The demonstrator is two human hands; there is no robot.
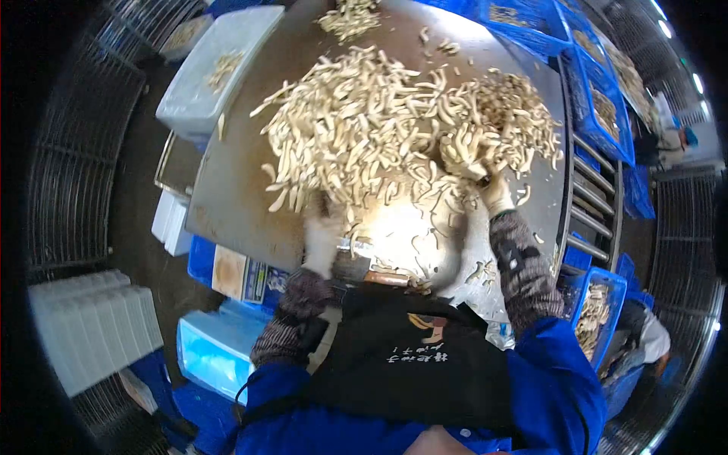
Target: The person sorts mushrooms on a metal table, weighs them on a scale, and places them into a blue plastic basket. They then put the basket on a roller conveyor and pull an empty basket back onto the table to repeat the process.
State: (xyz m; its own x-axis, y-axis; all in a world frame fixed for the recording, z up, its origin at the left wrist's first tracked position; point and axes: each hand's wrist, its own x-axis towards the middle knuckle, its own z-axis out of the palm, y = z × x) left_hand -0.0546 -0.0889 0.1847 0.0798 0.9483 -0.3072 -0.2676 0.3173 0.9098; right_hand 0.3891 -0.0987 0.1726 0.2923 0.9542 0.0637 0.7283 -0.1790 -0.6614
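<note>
A big heap of pale, finger-shaped mushrooms (349, 121) is spread over the metal table (235, 174). At the heap's near left edge is my left hand (322, 235), pale and smeared by motion, so its fingers cannot be made out. My right hand (497, 193) reaches the near right side of the heap and touches a clump of mushrooms (462, 152); its fingertips are partly hidden there. Between my hands lie scattered mushrooms on a brightly lit patch of metal. Darker, smaller pieces (508, 98) are mixed in at the heap's right.
A white tub (220, 72) with some mushrooms stands at the table's left edge. Blue crates (607, 114) and a metal roller rack (591, 189) line the right side. Another blue crate (599, 311) holds mushrooms. A person (652, 337) is at the lower right.
</note>
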